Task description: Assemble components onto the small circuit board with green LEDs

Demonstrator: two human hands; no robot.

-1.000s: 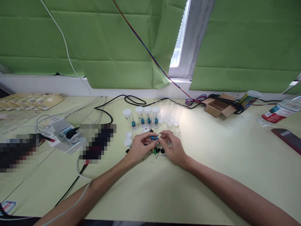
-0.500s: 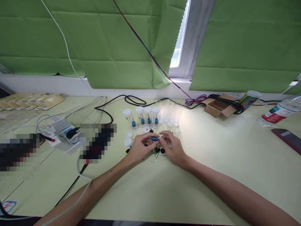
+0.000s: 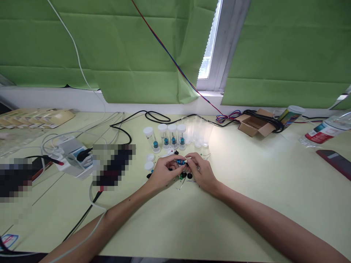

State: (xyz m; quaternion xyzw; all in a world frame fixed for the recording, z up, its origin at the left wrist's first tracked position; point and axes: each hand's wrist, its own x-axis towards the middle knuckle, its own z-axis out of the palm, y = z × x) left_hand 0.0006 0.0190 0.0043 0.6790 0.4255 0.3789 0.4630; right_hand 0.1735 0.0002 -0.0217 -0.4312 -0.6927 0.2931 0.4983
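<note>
Can see four capped clear tubes standing in a row toward the back of the desk, each with a blue piece low inside; leftmost set slightly apart. Just right of those, a cluster of translucent containers, washed out by glare; can't read contents. White caps in front of the row, left end. Open cardboard box farther right, black cable draped over it; can't see its bottom. Left hand: fingers pinching a small blue part, index above, thumb below, in front of the tubes. Right hand: fingers curled in, tips close together by the part's right end; can't tell whether gripping anything. Around and below: black discs, green bits, bent wire, partly covered by hands, too small to sort out. Pixelated patches on the left, unreadable.
</note>
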